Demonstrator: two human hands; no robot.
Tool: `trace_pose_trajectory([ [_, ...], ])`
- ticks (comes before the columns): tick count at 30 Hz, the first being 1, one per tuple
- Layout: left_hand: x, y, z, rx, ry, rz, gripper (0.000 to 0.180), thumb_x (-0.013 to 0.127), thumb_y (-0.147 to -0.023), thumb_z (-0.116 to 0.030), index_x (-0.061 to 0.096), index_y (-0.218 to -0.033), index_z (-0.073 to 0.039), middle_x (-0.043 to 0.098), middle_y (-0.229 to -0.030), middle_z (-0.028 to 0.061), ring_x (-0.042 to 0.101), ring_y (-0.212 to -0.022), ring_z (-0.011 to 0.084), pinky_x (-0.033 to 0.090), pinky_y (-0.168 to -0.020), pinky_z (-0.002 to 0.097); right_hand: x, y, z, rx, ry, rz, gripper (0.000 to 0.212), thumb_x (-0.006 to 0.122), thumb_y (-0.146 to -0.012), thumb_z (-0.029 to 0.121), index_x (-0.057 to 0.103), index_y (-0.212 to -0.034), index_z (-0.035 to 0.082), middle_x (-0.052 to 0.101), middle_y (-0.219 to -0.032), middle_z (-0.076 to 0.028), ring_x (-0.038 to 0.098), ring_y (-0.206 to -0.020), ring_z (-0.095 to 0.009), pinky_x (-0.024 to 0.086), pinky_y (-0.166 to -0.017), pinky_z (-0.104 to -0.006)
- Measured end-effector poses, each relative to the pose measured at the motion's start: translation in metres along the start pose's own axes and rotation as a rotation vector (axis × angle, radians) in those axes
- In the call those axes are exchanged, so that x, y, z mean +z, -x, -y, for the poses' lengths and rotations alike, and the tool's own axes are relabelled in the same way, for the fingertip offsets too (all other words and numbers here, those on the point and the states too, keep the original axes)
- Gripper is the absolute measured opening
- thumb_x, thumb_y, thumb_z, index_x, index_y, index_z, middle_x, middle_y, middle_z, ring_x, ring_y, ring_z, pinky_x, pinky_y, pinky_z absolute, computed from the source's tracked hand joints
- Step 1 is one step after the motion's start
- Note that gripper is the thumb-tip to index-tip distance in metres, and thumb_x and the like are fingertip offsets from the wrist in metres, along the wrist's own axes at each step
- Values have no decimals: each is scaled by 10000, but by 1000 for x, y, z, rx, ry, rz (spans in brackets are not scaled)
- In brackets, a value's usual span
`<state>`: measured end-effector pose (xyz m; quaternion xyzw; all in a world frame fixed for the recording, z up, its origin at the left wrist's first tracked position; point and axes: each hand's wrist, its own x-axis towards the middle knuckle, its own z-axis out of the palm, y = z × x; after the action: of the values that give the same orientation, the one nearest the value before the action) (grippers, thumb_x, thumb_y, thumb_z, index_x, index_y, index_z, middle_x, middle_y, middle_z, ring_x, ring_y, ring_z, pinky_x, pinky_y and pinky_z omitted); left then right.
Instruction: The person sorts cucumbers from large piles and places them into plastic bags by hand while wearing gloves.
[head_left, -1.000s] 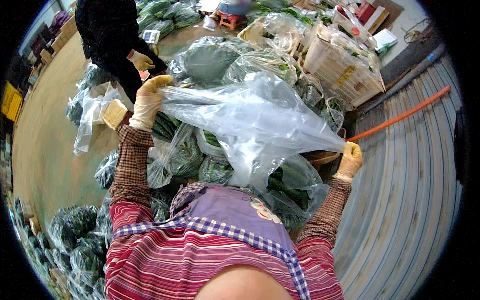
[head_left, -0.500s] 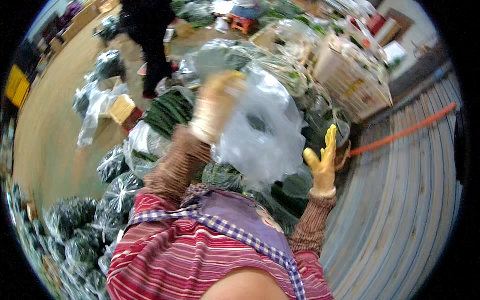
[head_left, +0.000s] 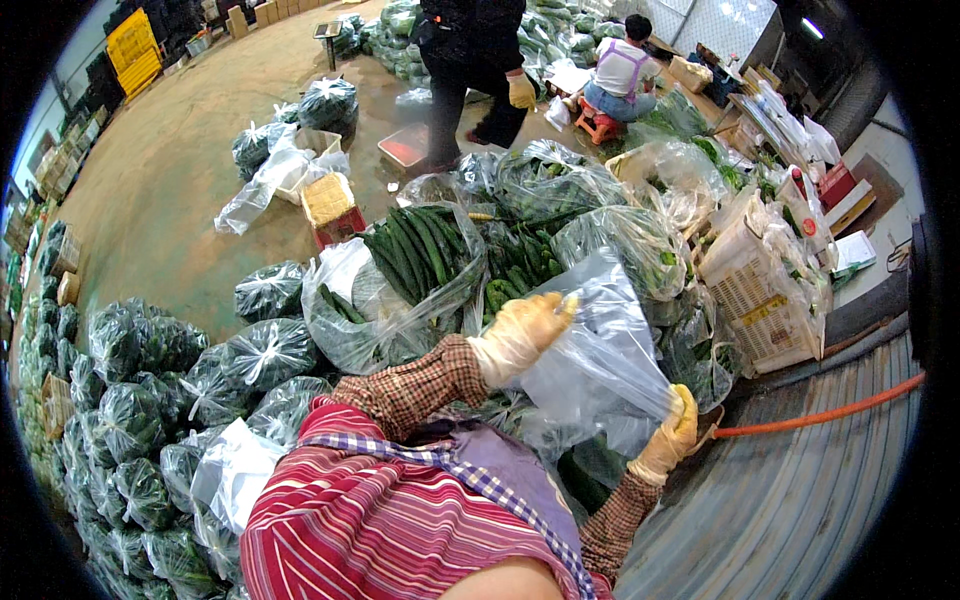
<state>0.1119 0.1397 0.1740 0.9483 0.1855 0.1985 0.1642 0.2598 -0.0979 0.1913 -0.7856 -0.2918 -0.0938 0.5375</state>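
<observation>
A clear plastic bag (head_left: 600, 345) is stretched between my two hands over the heap of vegetables. My left hand (head_left: 528, 332), in a pale yellow glove, is closed on its upper left part. Lower down at the right, my right hand (head_left: 674, 436), gloved alike, pinches the bag's other edge. Through the film I cannot make out any contents. Just beyond my left hand stands an open bag of long dark green cucumbers (head_left: 415, 250). More cucumbers (head_left: 525, 262) lie loose in plastic beside it.
Many tied bags of green vegetables (head_left: 135, 420) are piled at my left. A plastic crate (head_left: 765, 290) stands at the right, near an orange pole (head_left: 820, 405) by the corrugated metal wall (head_left: 780, 490). A standing person (head_left: 465, 80) and a person on a red stool (head_left: 620, 75) are farther off.
My right hand has gone from spread fingers to gripping the bag's edge. The bag is now pulled taut between both hands. My view has shifted, showing more of the far floor.
</observation>
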Motion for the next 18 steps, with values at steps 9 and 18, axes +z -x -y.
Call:
trace_pose_trajectory([
  [9,26,32,44,-307,21,-83,730,726,-661,-172,429,-1328,-147,572,-1122,167,585,-942,358,497,-765,439,2,19,1,-81,288,2,192,516,-909,100,636,-1040,26,667,-967,-134,629,-883,-281,480,-794,-358],
  [18,92,86,76,-567,1489,49,276,579,-900,-105,565,-1161,-15,619,-976,5,565,-860,106,469,-752,231,-35,13,-40,239,33,70,147,517,-922,105,612,-938,-7,642,-824,-60,604,-694,-139,505,-667,-281],
])
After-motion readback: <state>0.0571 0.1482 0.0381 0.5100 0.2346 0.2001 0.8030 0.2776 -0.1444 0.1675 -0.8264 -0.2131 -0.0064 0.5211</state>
